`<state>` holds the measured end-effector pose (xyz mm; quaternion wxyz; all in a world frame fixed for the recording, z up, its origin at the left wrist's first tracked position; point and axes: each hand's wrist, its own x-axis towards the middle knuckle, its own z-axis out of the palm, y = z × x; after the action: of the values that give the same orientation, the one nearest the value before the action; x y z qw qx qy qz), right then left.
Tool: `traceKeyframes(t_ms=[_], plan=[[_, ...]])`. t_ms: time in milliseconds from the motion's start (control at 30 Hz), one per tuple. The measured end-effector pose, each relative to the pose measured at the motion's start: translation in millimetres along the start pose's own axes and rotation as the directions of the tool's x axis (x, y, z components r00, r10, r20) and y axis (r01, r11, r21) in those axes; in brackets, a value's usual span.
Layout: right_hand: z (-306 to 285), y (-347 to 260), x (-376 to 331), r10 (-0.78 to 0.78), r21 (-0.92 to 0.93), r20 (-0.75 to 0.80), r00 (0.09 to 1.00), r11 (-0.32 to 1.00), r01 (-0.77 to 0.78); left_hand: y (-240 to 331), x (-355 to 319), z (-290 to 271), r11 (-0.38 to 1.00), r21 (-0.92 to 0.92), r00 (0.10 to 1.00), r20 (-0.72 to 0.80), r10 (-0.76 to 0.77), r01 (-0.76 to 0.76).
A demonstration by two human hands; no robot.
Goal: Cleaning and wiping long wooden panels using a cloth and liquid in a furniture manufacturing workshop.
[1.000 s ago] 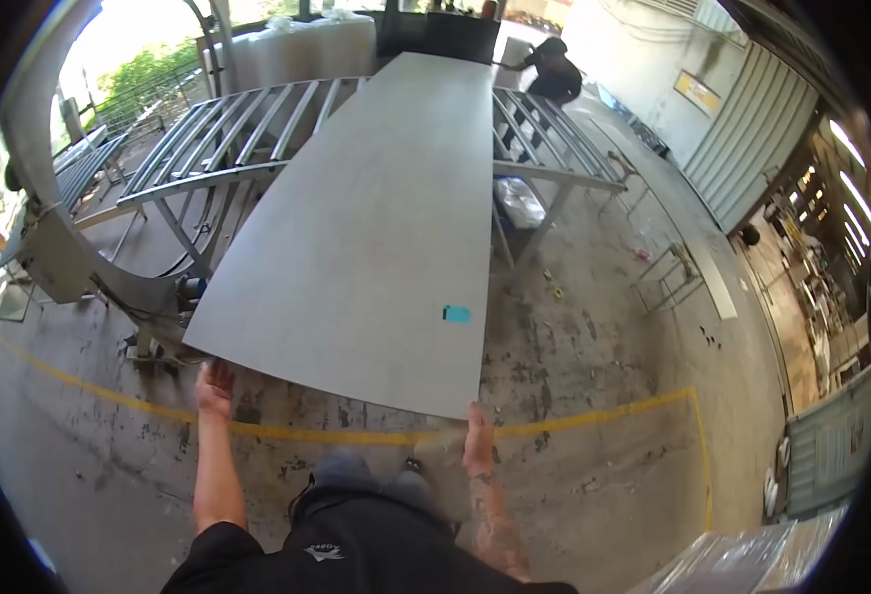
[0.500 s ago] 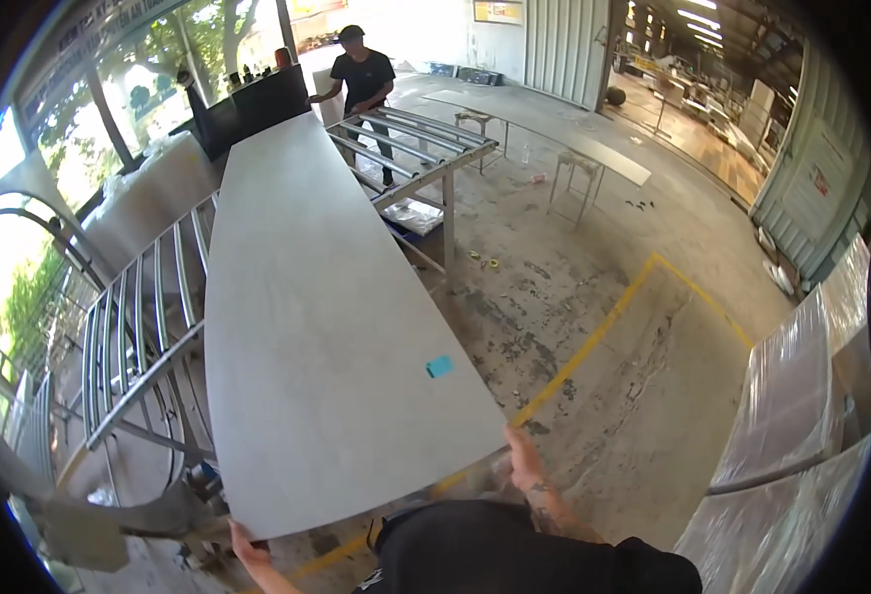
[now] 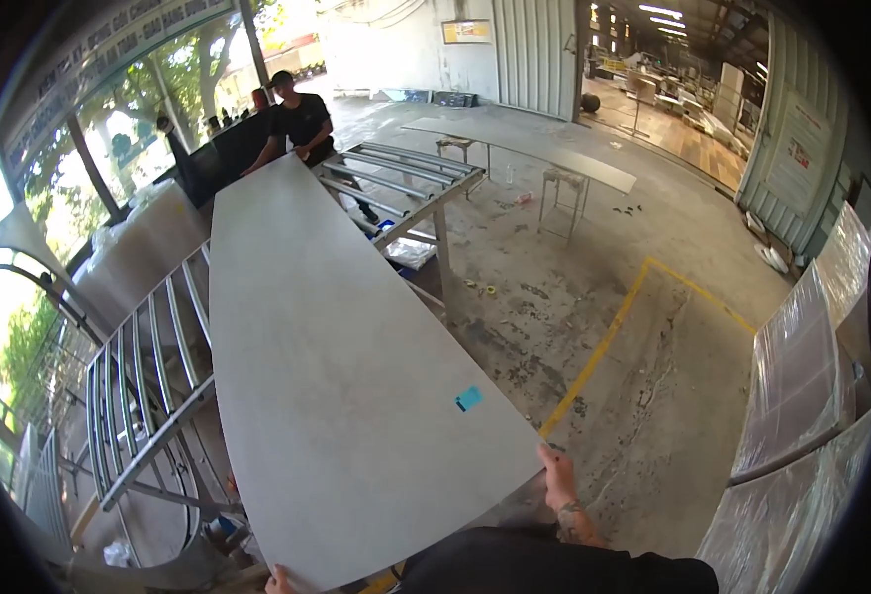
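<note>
A long light-grey panel (image 3: 322, 366) stretches from me to a person at its far end, with a small blue label (image 3: 469, 399) near its right edge. My right hand (image 3: 557, 477) is closed round the near right corner. At the near left corner, my left hand (image 3: 277, 581) grips the edge; only its fingers show above the lower rim. The person (image 3: 299, 124), in dark clothes and a cap, leans over the far end with both hands at it.
Metal roller stands flank the panel, one on the left (image 3: 148, 366) and one at the far right (image 3: 406, 178). A thin board (image 3: 520, 150) lies on trestles farther back. Film-wrapped stacks (image 3: 792, 396) stand on my right. A yellow line (image 3: 594, 346) marks the floor.
The panel's near end and both my hands sit lower and farther right in view. The person, upright before with an arm out, now bends over the panel's far end.
</note>
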<state>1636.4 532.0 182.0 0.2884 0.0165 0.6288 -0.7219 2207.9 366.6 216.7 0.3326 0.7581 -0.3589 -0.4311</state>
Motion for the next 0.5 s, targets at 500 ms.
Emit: traceKeyframes(t_ms=[500], plan=[[-107.5,-155.9,271.6,-0.065,-0.054,0.144,0.987,0.996,0.073,4.7,-163.5,251.1,0.992,-0.111,0.998,-0.022,0.057,-0.059]])
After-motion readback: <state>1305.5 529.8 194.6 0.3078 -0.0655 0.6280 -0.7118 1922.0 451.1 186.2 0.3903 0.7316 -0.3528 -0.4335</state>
